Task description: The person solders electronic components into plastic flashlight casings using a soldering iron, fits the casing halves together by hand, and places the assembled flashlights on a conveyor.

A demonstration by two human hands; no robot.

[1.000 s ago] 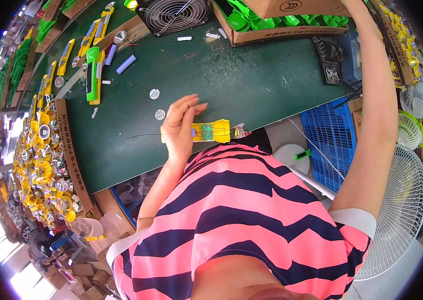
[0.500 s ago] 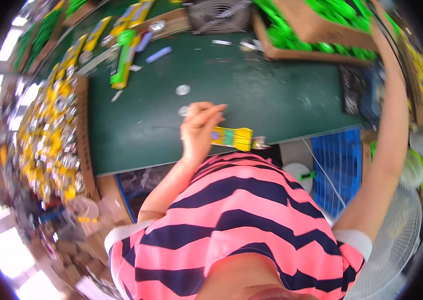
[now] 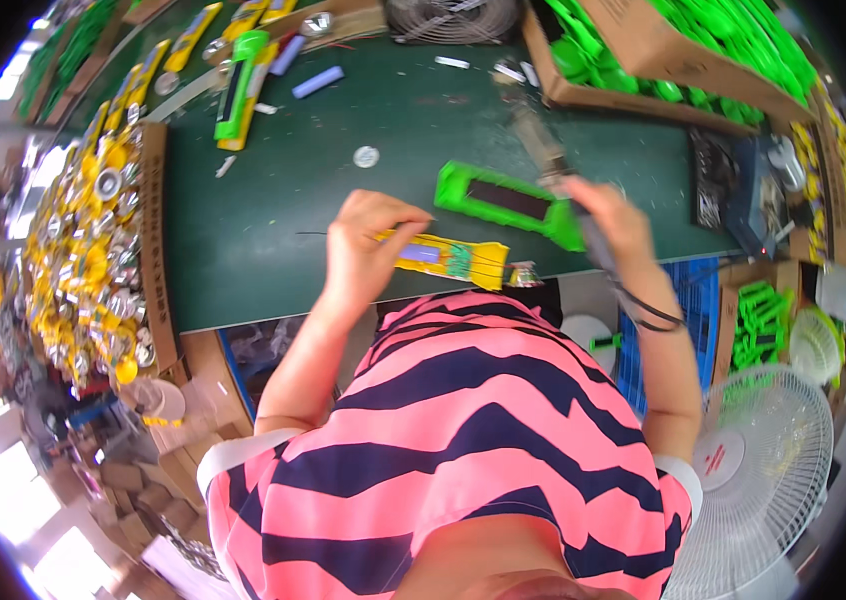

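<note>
My left hand (image 3: 363, 240) pinches what looks like a thin dark wire beside a yellow flashlight insert (image 3: 488, 264). That insert lies along the table's front edge; it carries a purple-blue battery cell (image 3: 421, 253) and a small green circuit board (image 3: 459, 261). My right hand (image 3: 625, 228) grips the dark handle of a soldering iron (image 3: 593, 236), its metal end blurred and pointing away from me. Left of this hand is a green flashlight housing (image 3: 463, 190) with a dark panel. Its right end reaches under the iron; whether my fingers touch it, I cannot tell.
On the green table (image 3: 283, 240) lie a white disc (image 3: 366, 157), a loose purple-blue cell (image 3: 318, 82) and a green flashlight (image 3: 237, 95). Boxes of green parts (image 3: 643, 62) stand at the far right. Yellow and silver parts (image 3: 93, 230) fill a left box. A white fan (image 3: 773, 470) stands right.
My right hand has come back from the far right to the table's middle with the soldering iron. The green housing now lies there. My left hand has moved slightly left, baring more of the insert.
</note>
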